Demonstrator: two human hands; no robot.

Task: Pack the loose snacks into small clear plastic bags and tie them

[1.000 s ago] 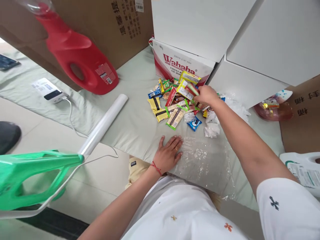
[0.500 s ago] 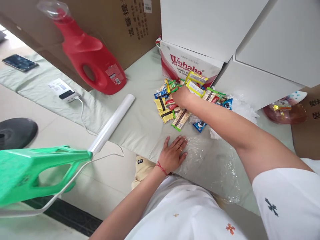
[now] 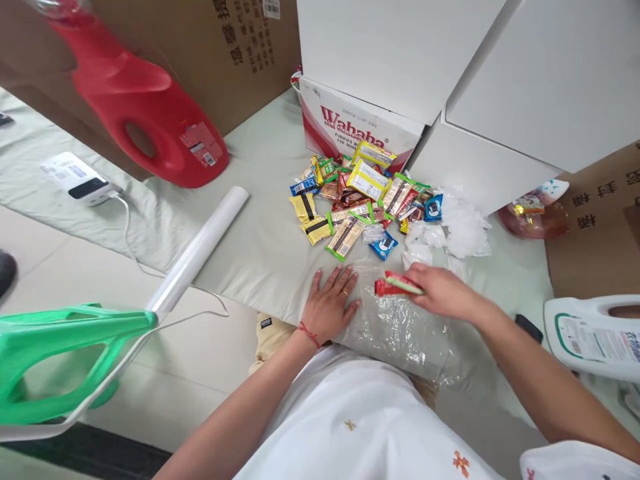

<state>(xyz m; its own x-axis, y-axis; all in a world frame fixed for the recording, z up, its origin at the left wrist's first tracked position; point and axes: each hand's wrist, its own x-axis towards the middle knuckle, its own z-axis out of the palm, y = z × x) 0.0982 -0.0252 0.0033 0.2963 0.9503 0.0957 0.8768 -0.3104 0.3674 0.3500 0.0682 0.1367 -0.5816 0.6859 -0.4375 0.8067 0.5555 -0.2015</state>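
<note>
Left hand (image 3: 327, 303), centre of frame: palm down, flat, fingers slightly parted, resting at the left edge of a clear plastic sheet (image 3: 405, 333); grasps nothing. Right hand (image 3: 440, 291), right of centre: thumb and fingers pinch red-and-green packets (image 3: 397, 285), exact count unclear. Packets point leftward toward the left hand, apart from it, above the sheet; whether they touch it, cannot tell. Pile of wrapped snacks (image 3: 350, 200) lies upper centre, beyond both hands, on pale green cloth (image 3: 265, 247), in front of the Wahaha box (image 3: 345, 120). Crumpled clear plastic (image 3: 465, 230) sits just right of the pile.
</note>
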